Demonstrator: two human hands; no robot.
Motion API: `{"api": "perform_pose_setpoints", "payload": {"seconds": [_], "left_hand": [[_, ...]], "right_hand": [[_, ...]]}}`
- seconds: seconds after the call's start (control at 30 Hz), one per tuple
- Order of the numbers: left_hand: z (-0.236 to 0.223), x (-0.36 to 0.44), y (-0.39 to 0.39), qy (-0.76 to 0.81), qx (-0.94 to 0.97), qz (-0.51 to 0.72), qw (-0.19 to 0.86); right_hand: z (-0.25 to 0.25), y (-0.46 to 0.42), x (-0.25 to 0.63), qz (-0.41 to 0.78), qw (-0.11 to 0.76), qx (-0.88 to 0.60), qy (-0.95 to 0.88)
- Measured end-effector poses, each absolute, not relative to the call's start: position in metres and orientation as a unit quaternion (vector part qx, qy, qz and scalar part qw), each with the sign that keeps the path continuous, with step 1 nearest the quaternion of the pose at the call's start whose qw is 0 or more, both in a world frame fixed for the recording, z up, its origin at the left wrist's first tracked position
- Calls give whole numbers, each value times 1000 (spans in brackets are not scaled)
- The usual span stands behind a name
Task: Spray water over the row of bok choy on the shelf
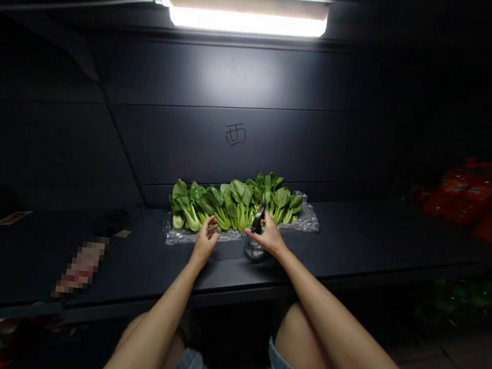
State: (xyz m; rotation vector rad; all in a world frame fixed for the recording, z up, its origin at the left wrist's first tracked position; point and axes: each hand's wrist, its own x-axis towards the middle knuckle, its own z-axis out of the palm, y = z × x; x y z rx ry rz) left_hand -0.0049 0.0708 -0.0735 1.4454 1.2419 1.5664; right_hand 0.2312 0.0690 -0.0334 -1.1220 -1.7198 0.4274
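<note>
- Denim shorts (296, 365) sit below the surface's (346, 240) front edge.
- Right hand (270, 237) grips a spray bottle (255, 251) near greens (236, 194).
- Left hand (206, 239), fingers loosely parted, is beside them.

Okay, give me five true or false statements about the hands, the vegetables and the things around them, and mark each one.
1. The right hand is on the clear bottle with a black top. True.
2. The left hand grips a second bottle. False: it appears empty, in front of the green leafy vegetables with pale stalks.
3. The vegetables lie on crumpled clear plastic. True.
4. The bright white rectangular lamp is below the vegetables. False: it is above them.
5. The orange-red bottles are on the left side of the view. False: they are on the right.
</note>
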Motion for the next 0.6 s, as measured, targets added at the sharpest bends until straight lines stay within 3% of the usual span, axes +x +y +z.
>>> {"api": "perform_pose_setpoints", "payload": {"seconds": [0.3, 0.6], "left_hand": [[-87, -46, 59, 543, 563, 591, 196], [-89, -49, 58, 585, 580, 558, 103]], "right_hand": [[-27, 75, 198, 183, 536, -544, -619], [-11, 67, 248, 186, 520, -588, -591]]}}
